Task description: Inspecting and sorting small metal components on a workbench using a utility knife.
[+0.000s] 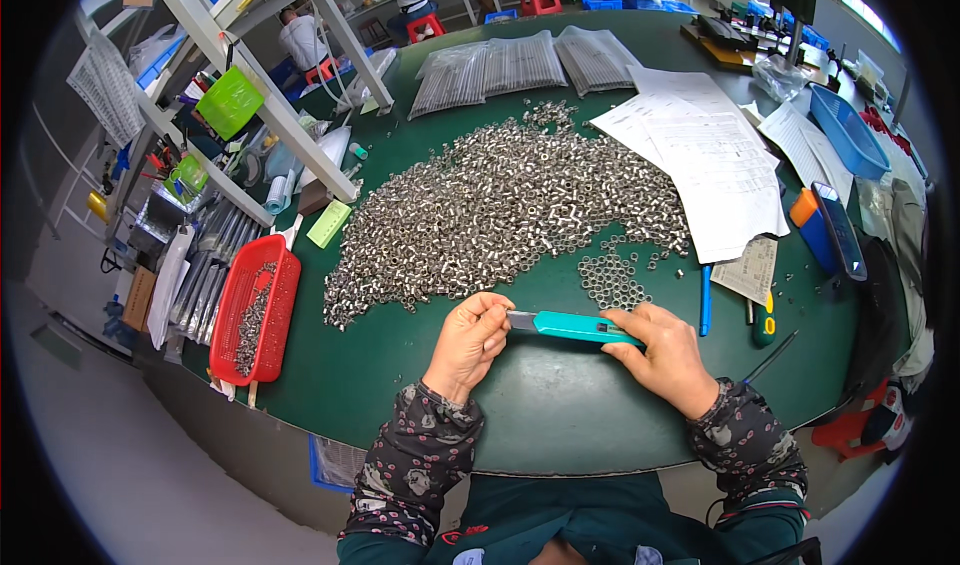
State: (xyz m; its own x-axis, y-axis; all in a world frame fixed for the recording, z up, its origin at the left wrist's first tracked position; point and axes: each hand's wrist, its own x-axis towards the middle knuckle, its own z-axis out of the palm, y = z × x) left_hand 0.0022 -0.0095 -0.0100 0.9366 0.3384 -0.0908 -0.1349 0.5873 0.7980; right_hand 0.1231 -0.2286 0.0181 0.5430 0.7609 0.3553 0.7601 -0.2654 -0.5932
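Observation:
A teal utility knife point(580, 327) with its blade out lies level between my hands, above the near part of the green table point(560, 405). My right hand point(668, 355) is closed round the handle end, thumb below and fingers on top. At the blade end, my left hand point(468, 343) pinches the tip between thumb and fingers; whether a small part is also in that pinch is hidden. Just beyond spreads a large heap of small silvery metal sleeves point(500, 210). A flat patch of metal rings point(613, 283) lies on the table beyond the knife's handle.
At left stands a red basket point(281, 330) with metal parts, beside a shelf frame point(225, 60). Papers point(715, 165) overlap the heap's right side. A blue pen point(706, 300), a phone point(838, 230) and a blue tray point(850, 130) lie right. Bagged rods point(520, 65) lie behind.

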